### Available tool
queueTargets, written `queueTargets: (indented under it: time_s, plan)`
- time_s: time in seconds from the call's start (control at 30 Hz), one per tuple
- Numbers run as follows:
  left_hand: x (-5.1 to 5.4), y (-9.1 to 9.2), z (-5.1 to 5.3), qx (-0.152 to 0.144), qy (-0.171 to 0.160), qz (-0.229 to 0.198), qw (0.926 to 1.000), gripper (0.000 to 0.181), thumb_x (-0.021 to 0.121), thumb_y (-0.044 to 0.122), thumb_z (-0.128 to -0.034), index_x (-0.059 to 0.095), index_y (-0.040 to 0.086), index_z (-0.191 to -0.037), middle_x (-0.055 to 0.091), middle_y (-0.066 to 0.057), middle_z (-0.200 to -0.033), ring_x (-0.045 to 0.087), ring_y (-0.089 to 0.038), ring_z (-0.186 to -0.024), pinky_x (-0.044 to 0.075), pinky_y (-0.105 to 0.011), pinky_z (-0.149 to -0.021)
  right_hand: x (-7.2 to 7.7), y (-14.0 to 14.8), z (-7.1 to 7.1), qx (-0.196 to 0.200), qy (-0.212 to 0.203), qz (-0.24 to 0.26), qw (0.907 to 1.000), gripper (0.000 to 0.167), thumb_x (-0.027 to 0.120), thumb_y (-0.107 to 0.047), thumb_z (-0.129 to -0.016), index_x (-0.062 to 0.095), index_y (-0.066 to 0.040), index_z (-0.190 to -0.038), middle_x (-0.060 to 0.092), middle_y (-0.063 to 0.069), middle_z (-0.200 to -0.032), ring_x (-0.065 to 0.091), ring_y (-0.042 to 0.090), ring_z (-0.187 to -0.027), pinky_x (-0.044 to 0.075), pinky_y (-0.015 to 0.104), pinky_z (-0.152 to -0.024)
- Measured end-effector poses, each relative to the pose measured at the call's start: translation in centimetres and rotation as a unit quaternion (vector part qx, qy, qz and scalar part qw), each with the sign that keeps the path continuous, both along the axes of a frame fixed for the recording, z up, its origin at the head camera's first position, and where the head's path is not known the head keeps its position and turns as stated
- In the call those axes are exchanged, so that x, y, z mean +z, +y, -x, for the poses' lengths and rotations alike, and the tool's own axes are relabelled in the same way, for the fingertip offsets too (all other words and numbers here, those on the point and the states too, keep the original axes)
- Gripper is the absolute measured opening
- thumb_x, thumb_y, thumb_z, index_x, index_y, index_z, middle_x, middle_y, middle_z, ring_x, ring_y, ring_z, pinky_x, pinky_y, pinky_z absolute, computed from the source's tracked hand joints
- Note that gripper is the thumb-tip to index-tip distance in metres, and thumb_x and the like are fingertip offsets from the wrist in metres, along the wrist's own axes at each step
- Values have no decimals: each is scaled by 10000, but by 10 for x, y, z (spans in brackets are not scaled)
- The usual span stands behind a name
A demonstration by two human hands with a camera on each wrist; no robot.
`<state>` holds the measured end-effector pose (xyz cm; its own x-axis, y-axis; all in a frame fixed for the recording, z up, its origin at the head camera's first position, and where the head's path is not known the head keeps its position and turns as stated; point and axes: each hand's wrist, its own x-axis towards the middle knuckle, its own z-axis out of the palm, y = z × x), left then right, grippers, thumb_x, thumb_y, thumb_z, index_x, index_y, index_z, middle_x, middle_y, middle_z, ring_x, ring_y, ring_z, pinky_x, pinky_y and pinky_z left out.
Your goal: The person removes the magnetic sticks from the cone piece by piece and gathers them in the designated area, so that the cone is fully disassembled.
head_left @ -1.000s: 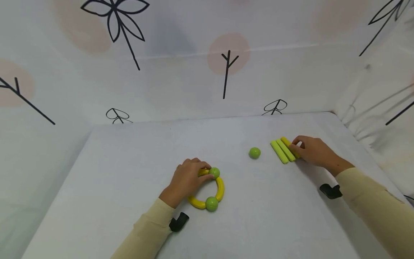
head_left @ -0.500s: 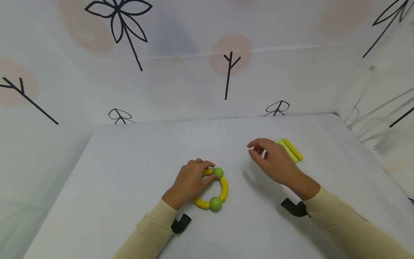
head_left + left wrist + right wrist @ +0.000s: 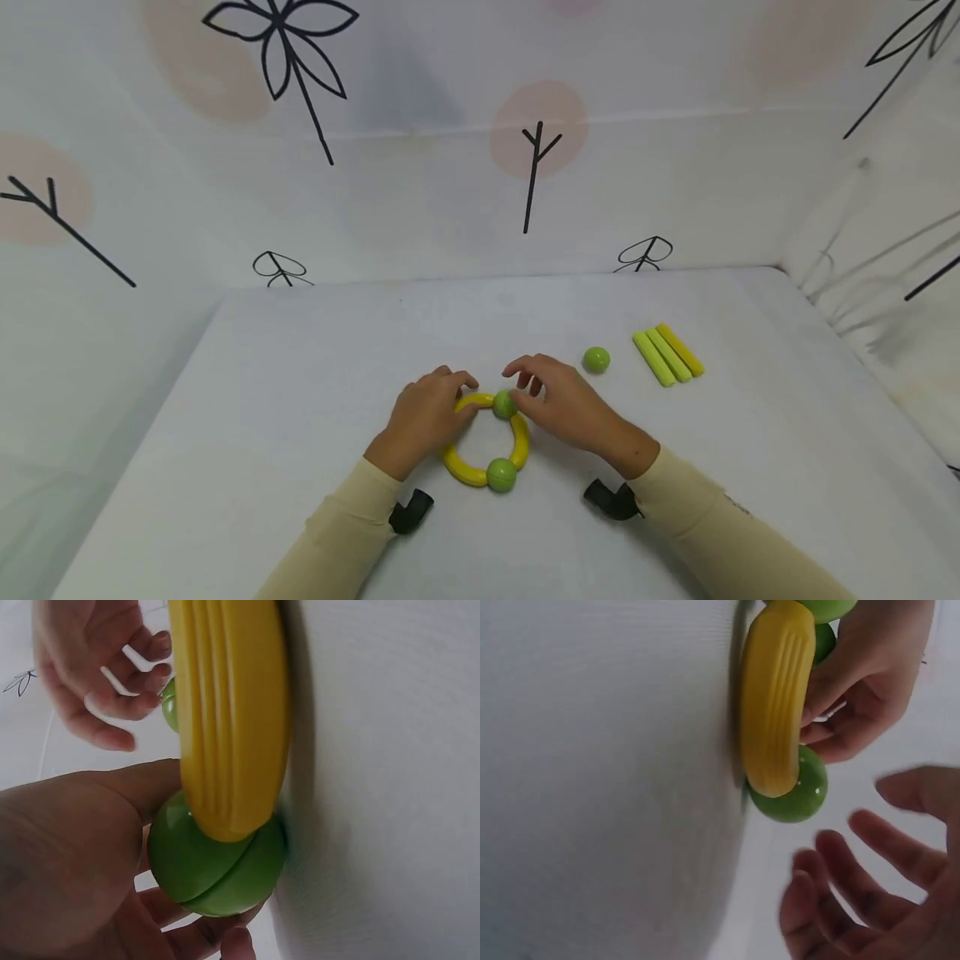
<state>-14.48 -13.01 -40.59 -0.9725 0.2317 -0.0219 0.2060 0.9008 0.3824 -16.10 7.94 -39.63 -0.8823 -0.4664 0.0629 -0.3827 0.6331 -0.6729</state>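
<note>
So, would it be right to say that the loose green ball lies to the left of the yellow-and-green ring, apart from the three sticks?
Not quite: the loose green ball lies to the right of the yellow-and-green ring, as the head view shows; it is indeed apart from the three sticks.

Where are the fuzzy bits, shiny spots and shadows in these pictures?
Right wrist view: the right hand looks slightly blurry, and white glints sit on the green ball; left wrist view: a soft shadow along the yellow piece on the white table; head view: a faint shadow beside the right sleeve.
</note>
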Motion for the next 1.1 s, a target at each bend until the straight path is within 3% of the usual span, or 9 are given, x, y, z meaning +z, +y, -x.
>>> queueTargets:
  time_s: [0.17, 0.43, 0.63, 1.1]
  plan:
    - [-3, -1, -1, 25, -209, -79, 9997, 225, 742, 237, -909, 725, 150, -1117, 622, -18, -911, 543, -136, -715, 476, -276, -642, -11, 0, -1, 440, -522, -254, 9973, 366, 715, -160, -916, 628, -112, -1268, 618, 30, -1023, 549, 127, -862, 493, 241, -724]
    - [-4, 0, 0, -143, -247, -219, 9994, 186, 730, 219, -923, 733, 162, -1099, 627, 0, -912, 551, -123, -740, 482, -274, -668, -17, 5, 1, 1015, -379, -373, 9934, 377, 719, -157, -924, 615, -114, -1284, 627, 2, -1113, 554, 101, -874, 504, 226, -761]
    - [-4, 1, -1, -190, -400, -327, 9985, 173, 728, 240, -927, 722, 156, -1078, 636, 9, -929, 576, -117, -775, 494, -279, -694, -17, 6, 2, 1002, -528, -319, 9930, 290, 729, -134, -915, 624, -107, -1184, 668, 0, -1102, 576, 85, -862, 513, 220, -751]
    - [-5, 3, 0, -260, -278, -200, 9991, 174, 742, 247, -914, 711, 132, -1041, 624, 9, -902, 552, -114, -740, 489, -267, -670, -17, 8, 5, 1026, -533, -290, 9929, 281, 748, -142, -901, 621, -103, -1149, 675, -3, -1061, 598, 100, -870, 524, 234, -760]
